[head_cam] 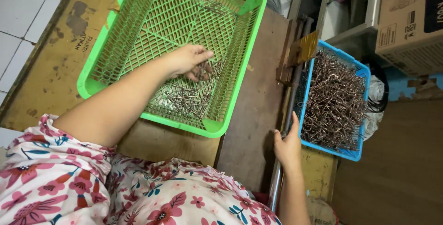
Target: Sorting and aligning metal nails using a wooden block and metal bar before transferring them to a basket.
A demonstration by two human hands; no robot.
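Your worn wooden table (50, 59), its yellowish top scuffed and stained, carries a bright green plastic basket (240, 45) with an open lattice floor and walls, sitting tilted across the boards. Beside the table's far edge sits a smaller blue plastic basket (364, 73), heaped nearly full with a tangle of bent brownish wire pieces (334, 100). Inside the green basket lies a much thinner scatter of thin metal wires (187, 99), gathered toward the corner nearest you. Your left hand (189, 61) reaches into that green basket from your flowered sleeve (50, 179), palm down, fingers curled loosely around a few of those wires just above the scatter. Your right hand (288, 146) rests at the table's edge, thumb up and fingers wrapped over a metal rail (277, 179), just beside the blue basket's near wall; it holds no wire. How many wires your left fingers grip is hard to make out, and a cardboard box (410, 17) is cut off at the corner.
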